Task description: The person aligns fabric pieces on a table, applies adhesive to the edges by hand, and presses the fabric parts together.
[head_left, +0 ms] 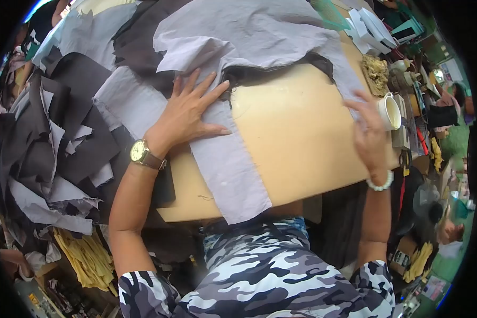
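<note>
My left hand (196,108) lies flat with its fingers spread on a pale grey cloth piece. The cloth's long strip (230,169) runs down to the table's front edge, and its frayed side faces right. The wide part of the grey cloth (254,37) spreads over the back of the table, with dark cloth (281,68) showing under its edge. My right hand (368,132) is blurred by motion above the table's right side. Its fingers look apart, close to the lower end of another grey strip (350,79), and I see nothing held in them.
The wooden tabletop (302,143) shows between my hands. Dark and grey cloth pieces (79,116) are heaped on the left. On the right stand a white mug (390,112), a brownish lump (375,74) and white boxes (371,29). Yellow cloth (85,257) hangs below left.
</note>
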`<state>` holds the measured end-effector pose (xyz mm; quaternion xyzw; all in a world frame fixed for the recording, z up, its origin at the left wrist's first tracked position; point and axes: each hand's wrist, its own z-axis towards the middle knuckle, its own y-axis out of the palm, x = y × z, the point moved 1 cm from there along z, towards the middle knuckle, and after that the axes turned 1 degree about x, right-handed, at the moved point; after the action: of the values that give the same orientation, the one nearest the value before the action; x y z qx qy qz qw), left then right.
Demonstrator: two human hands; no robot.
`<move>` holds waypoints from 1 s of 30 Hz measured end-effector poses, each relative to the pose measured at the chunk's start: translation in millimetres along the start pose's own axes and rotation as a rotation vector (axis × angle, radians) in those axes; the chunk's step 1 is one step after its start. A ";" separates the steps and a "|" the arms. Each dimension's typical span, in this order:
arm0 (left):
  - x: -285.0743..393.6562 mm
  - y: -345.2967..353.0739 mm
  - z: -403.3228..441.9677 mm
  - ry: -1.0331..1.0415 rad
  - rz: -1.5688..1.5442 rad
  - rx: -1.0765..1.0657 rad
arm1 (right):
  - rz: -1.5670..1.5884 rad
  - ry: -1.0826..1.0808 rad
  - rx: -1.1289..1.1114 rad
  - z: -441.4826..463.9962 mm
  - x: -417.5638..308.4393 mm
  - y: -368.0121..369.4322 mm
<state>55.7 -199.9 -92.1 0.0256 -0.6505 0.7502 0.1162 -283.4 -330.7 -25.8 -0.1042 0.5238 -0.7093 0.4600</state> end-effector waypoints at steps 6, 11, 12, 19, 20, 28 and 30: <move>-1.1 -0.3 1.9 -0.013 -0.060 -0.027 | 0.629 -0.170 -0.253 23.9 -85.9 101.5; -1.7 1.2 2.5 -0.015 -0.069 -0.037 | 0.518 -0.340 -0.240 44.4 -78.5 141.1; -1.5 0.8 2.4 -0.022 -0.074 -0.045 | 0.465 -0.374 -0.244 47.1 -77.2 143.1; 0.0 -0.9 2.8 -0.045 -0.074 -0.076 | 0.330 -0.503 -0.228 57.3 -76.0 140.6; 0.1 -0.9 3.0 -0.046 -0.069 -0.078 | 0.310 -0.528 -0.209 57.6 -75.6 140.5; 0.5 -1.8 2.5 -0.048 -0.065 -0.089 | 0.323 -0.535 -0.196 58.2 -76.8 137.2; 0.8 -2.1 2.8 -0.047 -0.061 -0.090 | 0.253 -0.563 -0.195 58.1 -79.1 138.4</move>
<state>55.1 -202.2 -89.5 0.0576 -0.6850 0.7155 0.1249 -127.7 -312.0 -90.5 -0.2737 0.4503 -0.5364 0.6592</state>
